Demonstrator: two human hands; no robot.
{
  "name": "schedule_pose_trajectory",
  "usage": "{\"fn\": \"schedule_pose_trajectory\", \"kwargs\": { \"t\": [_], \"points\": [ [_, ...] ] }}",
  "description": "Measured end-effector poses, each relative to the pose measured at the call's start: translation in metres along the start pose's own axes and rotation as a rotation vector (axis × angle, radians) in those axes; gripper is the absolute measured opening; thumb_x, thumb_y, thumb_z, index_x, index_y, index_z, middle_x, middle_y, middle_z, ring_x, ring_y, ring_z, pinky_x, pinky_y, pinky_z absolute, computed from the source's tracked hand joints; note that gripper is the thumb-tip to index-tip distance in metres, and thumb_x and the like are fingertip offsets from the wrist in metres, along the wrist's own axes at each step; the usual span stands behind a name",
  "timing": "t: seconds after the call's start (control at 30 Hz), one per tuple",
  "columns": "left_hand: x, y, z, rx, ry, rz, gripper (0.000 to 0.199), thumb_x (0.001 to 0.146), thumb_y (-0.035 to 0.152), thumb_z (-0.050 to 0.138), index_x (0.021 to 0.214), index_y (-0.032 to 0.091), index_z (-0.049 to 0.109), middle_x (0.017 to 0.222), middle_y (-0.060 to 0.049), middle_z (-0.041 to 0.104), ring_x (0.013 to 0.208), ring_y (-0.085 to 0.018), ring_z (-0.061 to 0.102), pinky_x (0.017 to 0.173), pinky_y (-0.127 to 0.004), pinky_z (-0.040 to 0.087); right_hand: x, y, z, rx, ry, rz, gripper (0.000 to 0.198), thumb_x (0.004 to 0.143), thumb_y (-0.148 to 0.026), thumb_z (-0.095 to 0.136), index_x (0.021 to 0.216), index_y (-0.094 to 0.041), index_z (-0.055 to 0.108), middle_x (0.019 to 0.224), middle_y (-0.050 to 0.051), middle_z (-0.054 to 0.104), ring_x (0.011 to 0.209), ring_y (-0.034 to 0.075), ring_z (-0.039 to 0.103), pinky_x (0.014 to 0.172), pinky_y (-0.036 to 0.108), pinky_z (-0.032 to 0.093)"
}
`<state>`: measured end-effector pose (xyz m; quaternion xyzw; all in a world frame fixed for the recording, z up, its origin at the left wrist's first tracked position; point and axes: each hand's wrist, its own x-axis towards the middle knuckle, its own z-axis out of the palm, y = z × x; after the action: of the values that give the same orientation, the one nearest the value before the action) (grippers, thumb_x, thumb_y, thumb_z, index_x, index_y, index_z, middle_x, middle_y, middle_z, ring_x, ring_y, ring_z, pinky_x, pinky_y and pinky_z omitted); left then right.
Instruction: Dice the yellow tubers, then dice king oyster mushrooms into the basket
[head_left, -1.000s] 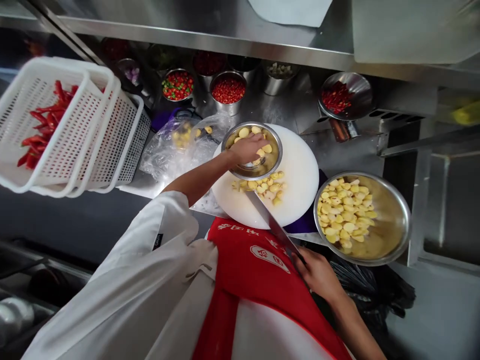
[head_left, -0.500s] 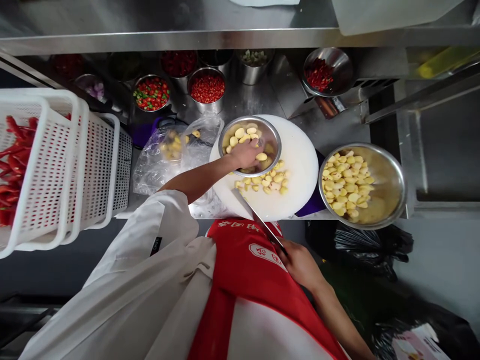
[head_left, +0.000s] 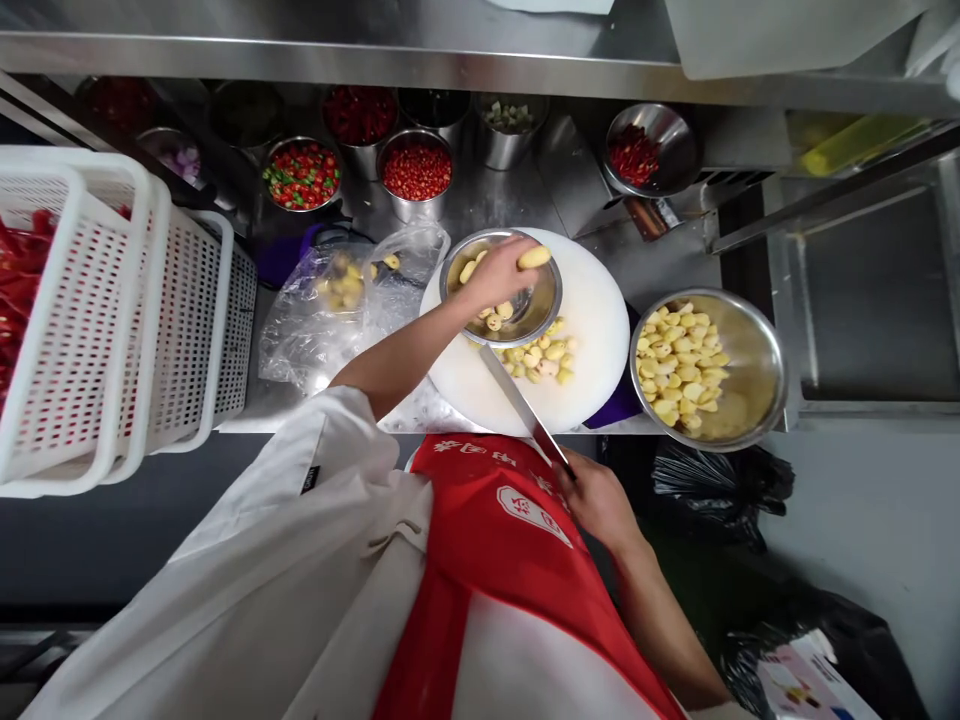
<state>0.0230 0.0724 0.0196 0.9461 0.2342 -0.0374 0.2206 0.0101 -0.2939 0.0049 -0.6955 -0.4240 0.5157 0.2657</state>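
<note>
Over the metal bowl (head_left: 556,300) my left hand (head_left: 499,272) is closed on a small peeled potato (head_left: 534,257), which sticks out past the fingertips. More potatoes (head_left: 495,315) lie inside this bowl, partly hidden under the hand. The bowl rests on a round white cutting board (head_left: 600,310). Just in front of it, potato pieces (head_left: 551,358) are spread on the board. My right hand (head_left: 600,498) grips the handle of a knife (head_left: 521,405). The blade points away from me, its tip over the board's near left part.
A wide metal bowl of potato pieces (head_left: 757,370) stands to the right. Plastic bags (head_left: 300,340) with potatoes lie left of the board. Stacked white baskets (head_left: 172,330) hold red chillies. Containers of chopped chillies (head_left: 416,205) line the back, beneath a steel shelf (head_left: 375,62).
My left hand has lifted from inside the bowl to above its rim, now holding a potato. The knife has shifted slightly, staying in my right hand. The view has turned slightly.
</note>
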Motion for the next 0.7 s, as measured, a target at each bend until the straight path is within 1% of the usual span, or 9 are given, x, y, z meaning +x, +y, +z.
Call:
{"fn": "schedule_pose_trajectory", "kwargs": {
  "t": [0.07, 0.13, 0.2, 0.23, 0.33, 0.4, 0.53, 0.6, 0.7],
  "points": [
    [-0.029, 0.008, -0.025, -0.078, 0.004, -0.007, 0.019, 0.088, 0.024, 0.053, 0.104, 0.017, 0.060, 0.103, -0.003, 0.062, 0.097, -0.021, 0.060, 0.087, -0.036, 0.049, -0.004, 0.015, -0.004, 0.017, 0.009, -0.001, 0.039, 0.100, -0.033, 0.037, 0.129, -0.019, 0.059, 0.127, 0.010, 0.064, 0.114, 0.024, 0.062, 0.097, 0.035, 0.046],
    [-0.071, 0.017, -0.039, -0.091, -0.154, -0.034, 0.013, 0.084, 0.025, 0.058, 0.095, 0.018, 0.060, 0.094, -0.002, 0.063, 0.089, -0.020, 0.062, 0.079, -0.033, 0.050, -0.006, 0.030, -0.008, 0.024, 0.008, -0.017, 0.040, 0.100, -0.035, 0.037, 0.129, -0.019, 0.059, 0.128, 0.009, 0.064, 0.114, 0.025, 0.062, 0.096, 0.036, 0.047],
    [-0.116, 0.023, -0.034, -0.007, -0.365, -0.118, 0.010, 0.080, 0.025, 0.062, 0.088, 0.020, 0.061, 0.088, -0.003, 0.063, 0.084, -0.022, 0.063, 0.073, -0.033, 0.051, -0.005, 0.042, -0.013, 0.029, -0.001, -0.051, 0.040, 0.100, -0.036, 0.036, 0.128, -0.019, 0.060, 0.127, 0.009, 0.065, 0.113, 0.024, 0.062, 0.096, 0.036, 0.047],
    [-0.135, 0.026, -0.025, 0.078, -0.409, -0.205, 0.012, 0.079, 0.025, 0.063, 0.089, 0.020, 0.062, 0.090, -0.004, 0.063, 0.084, -0.024, 0.064, 0.072, -0.034, 0.051, -0.003, 0.048, -0.016, 0.032, -0.006, -0.070, 0.041, 0.100, -0.037, 0.036, 0.127, -0.019, 0.061, 0.126, 0.009, 0.065, 0.113, 0.024, 0.062, 0.097, 0.037, 0.047],
    [-0.172, 0.033, 0.019, 0.302, -0.272, -0.526, 0.023, 0.084, 0.029, 0.059, 0.105, 0.020, 0.062, 0.110, -0.012, 0.058, 0.085, -0.028, 0.066, 0.069, -0.039, 0.053, 0.003, 0.063, -0.028, 0.012, -0.017, -0.120, 0.041, 0.100, -0.038, 0.036, 0.125, -0.019, 0.062, 0.122, 0.009, 0.067, 0.110, 0.025, 0.063, 0.094, 0.037, 0.048],
    [-0.180, 0.035, 0.046, 0.330, -0.112, -0.625, 0.031, 0.086, 0.031, 0.059, 0.114, 0.020, 0.059, 0.120, -0.016, 0.053, 0.091, -0.029, 0.065, 0.070, -0.040, 0.054, 0.006, 0.073, -0.036, -0.034, -0.035, -0.144, 0.041, 0.099, -0.038, 0.036, 0.125, -0.019, 0.062, 0.117, 0.009, 0.069, 0.107, 0.026, 0.064, 0.091, 0.037, 0.048],
    [-0.185, 0.040, 0.068, 0.346, 0.058, -0.574, 0.048, 0.081, 0.027, 0.065, 0.129, 0.021, 0.055, 0.131, -0.017, 0.050, 0.116, -0.035, 0.055, 0.092, -0.048, 0.051, 0.011, 0.095, -0.054, -0.119, -0.077, -0.176, 0.042, 0.098, -0.038, 0.036, 0.123, -0.018, 0.063, 0.109, 0.009, 0.071, 0.099, 0.027, 0.067, 0.086, 0.037, 0.049],
    [-0.187, 0.042, 0.068, 0.392, 0.094, -0.510, 0.052, 0.081, 0.024, 0.065, 0.132, 0.025, 0.055, 0.140, -0.015, 0.048, 0.128, -0.038, 0.045, 0.108, -0.060, 0.036, 0.012, 0.105, -0.062, -0.134, -0.090, -0.197, 0.042, 0.097, -0.038, 0.036, 0.123, -0.018, 0.063, 0.111, 0.009, 0.071, 0.101, 0.027, 0.067, 0.086, 0.037, 0.049],
    [-0.188, 0.046, 0.068, 0.425, 0.105, -0.401, 0.049, 0.082, 0.019, 0.062, 0.130, 0.030, 0.058, 0.144, -0.008, 0.050, 0.138, -0.037, 0.035, 0.117, -0.068, 0.010, 0.013, 0.117, -0.072, -0.138, -0.108, -0.239, 0.043, 0.097, -0.037, 0.037, 0.125, -0.018, 0.062, 0.111, 0.009, 0.071, 0.102, 0.027, 0.066, 0.086, 0.037, 0.049]
  ]
}}
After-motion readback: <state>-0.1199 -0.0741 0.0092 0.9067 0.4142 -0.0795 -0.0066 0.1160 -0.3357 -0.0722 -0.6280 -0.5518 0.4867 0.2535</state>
